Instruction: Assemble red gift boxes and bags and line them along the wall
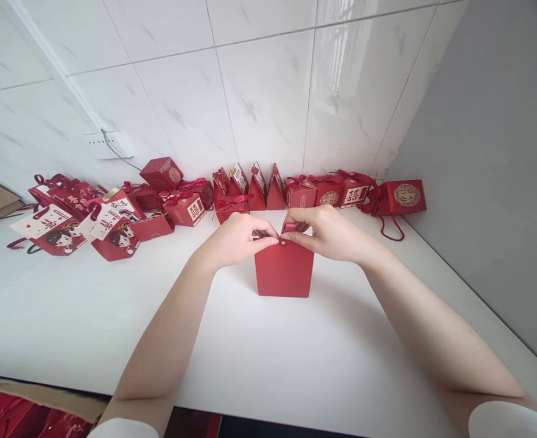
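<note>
A plain red paper gift box (pixel 284 271) stands upright on the white table (pixel 268 359) in front of me. My left hand (pixel 238 238) pinches the box's top edge from the left, fingers closed. From the right, my right hand (pixel 326 231) pinches the same top edge, where a small red ribbon loop (pixel 289 227) shows between the fingertips.
A row of finished red gift boxes (pixel 296 191) with ribbons lines the tiled wall. More boxes and printed red bags (pixel 90 219) lie heaped at the left. A red ribbon-handled box (pixel 399 198) sits at the right by a grey wall. Below the near table edge more red items (pixel 17 417) show.
</note>
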The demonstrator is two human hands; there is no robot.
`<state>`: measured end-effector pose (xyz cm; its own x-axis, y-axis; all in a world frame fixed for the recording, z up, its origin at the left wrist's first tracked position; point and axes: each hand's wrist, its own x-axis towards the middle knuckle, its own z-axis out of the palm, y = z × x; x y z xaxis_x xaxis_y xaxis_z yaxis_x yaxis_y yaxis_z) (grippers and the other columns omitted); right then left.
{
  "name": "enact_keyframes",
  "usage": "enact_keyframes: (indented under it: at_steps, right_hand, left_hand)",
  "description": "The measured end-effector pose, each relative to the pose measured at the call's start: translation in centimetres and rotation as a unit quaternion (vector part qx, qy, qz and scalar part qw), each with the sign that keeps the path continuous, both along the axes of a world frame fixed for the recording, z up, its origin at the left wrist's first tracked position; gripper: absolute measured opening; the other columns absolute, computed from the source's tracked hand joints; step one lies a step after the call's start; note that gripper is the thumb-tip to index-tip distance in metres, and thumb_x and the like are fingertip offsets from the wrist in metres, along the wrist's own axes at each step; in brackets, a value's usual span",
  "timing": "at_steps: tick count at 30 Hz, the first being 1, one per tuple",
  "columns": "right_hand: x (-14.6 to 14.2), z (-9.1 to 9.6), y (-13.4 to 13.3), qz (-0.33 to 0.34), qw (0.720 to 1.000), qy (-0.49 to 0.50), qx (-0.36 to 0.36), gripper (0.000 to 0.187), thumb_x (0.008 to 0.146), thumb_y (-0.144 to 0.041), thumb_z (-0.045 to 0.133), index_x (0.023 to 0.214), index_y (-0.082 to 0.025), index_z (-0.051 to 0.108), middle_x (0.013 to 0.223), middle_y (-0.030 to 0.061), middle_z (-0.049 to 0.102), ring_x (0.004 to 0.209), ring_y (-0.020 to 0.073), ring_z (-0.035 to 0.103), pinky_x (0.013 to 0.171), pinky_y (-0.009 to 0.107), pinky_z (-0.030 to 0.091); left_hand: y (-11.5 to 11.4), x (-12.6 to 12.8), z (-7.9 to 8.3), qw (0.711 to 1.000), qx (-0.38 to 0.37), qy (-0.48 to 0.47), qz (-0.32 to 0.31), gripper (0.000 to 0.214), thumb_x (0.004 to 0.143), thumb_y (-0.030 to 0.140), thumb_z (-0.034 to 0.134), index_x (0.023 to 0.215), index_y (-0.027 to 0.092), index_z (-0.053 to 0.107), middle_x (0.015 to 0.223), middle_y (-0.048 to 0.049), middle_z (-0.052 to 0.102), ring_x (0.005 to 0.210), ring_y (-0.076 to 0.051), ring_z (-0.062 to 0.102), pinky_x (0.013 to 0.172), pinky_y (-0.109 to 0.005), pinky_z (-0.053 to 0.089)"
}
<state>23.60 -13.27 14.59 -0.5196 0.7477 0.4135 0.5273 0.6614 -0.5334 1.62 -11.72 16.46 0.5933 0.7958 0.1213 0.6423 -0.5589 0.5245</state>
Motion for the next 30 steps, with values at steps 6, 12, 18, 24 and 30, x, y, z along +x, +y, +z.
enact_keyframes:
  at_steps: [6, 12, 18, 24, 30]
  right_hand:
    - [0.33, 0.07, -0.06, -0.007, 0.999, -0.036, -0.029, 0.010, 0.088, -0.026, 0.059, 0.085, -0.022, 0.068, 0.083, 0.0027, 0.072, 0.073, 0.0183, 0.065, 0.062, 0.028, 0.042]
    - [0.25, -0.12, -0.01, -0.028, 0.998, -0.044, -0.041, 0.012, 0.089, -0.026, 0.058, 0.086, -0.023, 0.069, 0.083, 0.0017, 0.071, 0.071, 0.0167, 0.062, 0.059, 0.027, 0.041]
    - [-0.02, -0.39, -0.07, -0.043, 0.998, -0.042, -0.027, 0.013, 0.089, -0.024, 0.057, 0.086, -0.023, 0.070, 0.080, 0.0021, 0.070, 0.074, 0.0183, 0.064, 0.061, 0.028, 0.043]
    - [-0.04, -0.55, -0.18, -0.041, 0.997, -0.067, -0.005, 0.016, 0.090, -0.022, 0.052, 0.085, -0.023, 0.068, 0.077, 0.0031, 0.069, 0.062, 0.0160, 0.058, 0.053, 0.027, 0.036]
    - [-0.15, -0.37, -0.59, -0.041, 0.995, -0.094, -0.001, 0.020, 0.091, -0.021, 0.050, 0.076, -0.021, 0.062, 0.058, -0.0009, 0.057, 0.048, 0.0120, 0.040, 0.048, 0.027, 0.025]
  left_hand:
    - [0.05, -0.03, -0.01, 1.000, 0.000, 0.008, 0.000, 0.023, 0.086, 0.036, 0.057, 0.089, 0.022, 0.075, 0.088, -0.0017, 0.074, 0.077, -0.017, 0.065, 0.074, -0.028, 0.049]
    - [0.03, -0.19, 0.06, 1.000, 0.005, 0.019, 0.008, 0.023, 0.087, 0.036, 0.056, 0.089, 0.023, 0.075, 0.086, -0.0004, 0.074, 0.073, -0.016, 0.063, 0.067, -0.026, 0.046]
    - [0.05, -0.20, 0.00, 1.000, 0.005, 0.016, 0.007, 0.025, 0.087, 0.036, 0.053, 0.091, 0.023, 0.075, 0.083, -0.0006, 0.073, 0.068, -0.015, 0.061, 0.062, -0.026, 0.043]
    - [0.08, -0.09, -0.02, 1.000, 0.002, 0.012, 0.007, 0.026, 0.087, 0.034, 0.053, 0.092, 0.023, 0.075, 0.087, -0.0014, 0.073, 0.070, -0.016, 0.061, 0.062, -0.026, 0.044]
    - [0.01, 0.01, 0.22, 1.000, -0.014, 0.022, 0.006, 0.025, 0.086, 0.037, 0.055, 0.089, 0.023, 0.076, 0.083, 0.0004, 0.073, 0.070, -0.015, 0.061, 0.061, -0.025, 0.043]
